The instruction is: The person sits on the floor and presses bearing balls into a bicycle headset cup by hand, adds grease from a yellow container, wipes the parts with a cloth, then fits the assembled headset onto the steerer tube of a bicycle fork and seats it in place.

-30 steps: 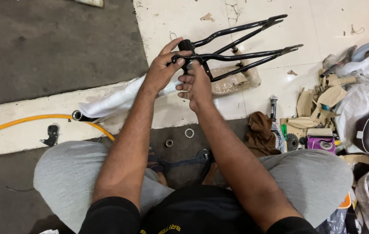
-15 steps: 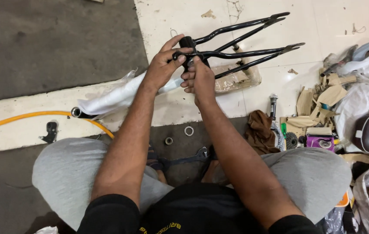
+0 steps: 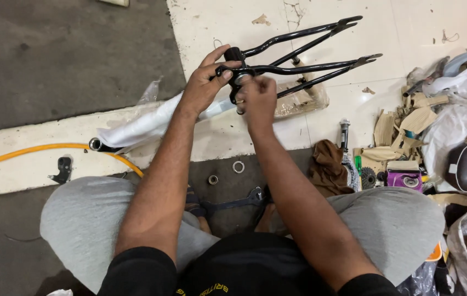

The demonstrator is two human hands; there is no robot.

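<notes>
We see the left hand (image 3: 203, 87) wrapped around the near end of a black bike frame (image 3: 299, 55), thumb and fingers closed on its short tube. The right hand (image 3: 258, 98) sits just right of the left one, fingertips pinched narrow at the shell under that tube; we cannot tell whether a small part lies between them. The frame is held off the floor, its thin stays running away from the hands to the upper right, over a scrap of cardboard (image 3: 305, 98). Below the frame, a tube in white wrap (image 3: 146, 123) slants down to the left, and a yellow hose (image 3: 47, 149) curves past its lower end. Nearer us than the frame lie a ring (image 3: 238, 166), a nut (image 3: 212, 180) and a wrench (image 3: 239, 201). A brown rag (image 3: 329, 164) lies right of the ring.
</notes>
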